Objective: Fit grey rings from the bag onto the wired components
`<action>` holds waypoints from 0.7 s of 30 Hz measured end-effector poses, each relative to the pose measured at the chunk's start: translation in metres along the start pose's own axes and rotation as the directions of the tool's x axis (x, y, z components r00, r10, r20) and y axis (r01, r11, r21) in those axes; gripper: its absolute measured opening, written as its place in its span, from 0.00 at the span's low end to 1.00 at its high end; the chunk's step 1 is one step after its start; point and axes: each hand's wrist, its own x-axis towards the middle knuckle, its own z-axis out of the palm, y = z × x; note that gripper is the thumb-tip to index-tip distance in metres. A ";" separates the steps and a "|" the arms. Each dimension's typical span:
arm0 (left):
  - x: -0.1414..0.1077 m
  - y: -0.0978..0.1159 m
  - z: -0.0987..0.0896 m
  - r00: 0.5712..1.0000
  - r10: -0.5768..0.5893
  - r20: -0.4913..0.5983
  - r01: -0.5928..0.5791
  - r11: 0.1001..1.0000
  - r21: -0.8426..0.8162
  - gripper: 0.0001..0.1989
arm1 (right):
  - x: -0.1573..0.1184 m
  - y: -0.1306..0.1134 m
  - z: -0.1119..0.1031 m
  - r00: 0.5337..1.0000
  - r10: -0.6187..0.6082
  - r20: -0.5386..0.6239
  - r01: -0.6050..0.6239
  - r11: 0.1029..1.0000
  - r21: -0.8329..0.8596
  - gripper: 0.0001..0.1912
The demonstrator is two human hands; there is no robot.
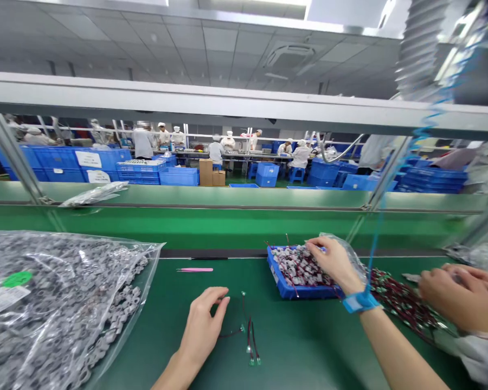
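My left hand (203,323) hovers over the green bench with thumb and index finger curled together in a pinch. Anything between those fingertips is too small to make out. Beside it lie several thin dark-red wires (250,337) with small green-and-white ends. My right hand (332,264), wearing a blue wrist strap (360,301), reaches over a blue bin (309,293). Its fingers are closed at the bin's far side; what they grip cannot be seen clearly. Small grey-white parts with dark-red wires (296,265) fill the bin.
A large clear bag of grey plastic parts (57,303) covers the left. Pink tweezers (197,270) lie near the back edge. At right, another person's hands (463,295) work beside a wire heap (402,298). A blue coiled cord (376,238) hangs by my right wrist.
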 end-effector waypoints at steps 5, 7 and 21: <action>0.006 0.002 -0.004 0.999 0.042 0.008 -0.042 0.998 0.044 0.09 | -0.032 -0.069 0.009 0.990 -0.142 -0.001 0.137 0.955 0.262 0.12; 0.016 -0.001 -0.015 0.999 0.033 0.006 -0.034 0.991 0.133 0.09 | -0.047 -0.100 0.019 0.964 -0.235 0.122 0.172 0.907 0.384 0.11; 0.023 -0.047 -0.173 0.970 -0.245 -0.011 0.152 0.564 0.812 0.14 | -0.085 -0.111 0.077 0.873 -0.168 0.458 0.007 0.943 0.332 0.09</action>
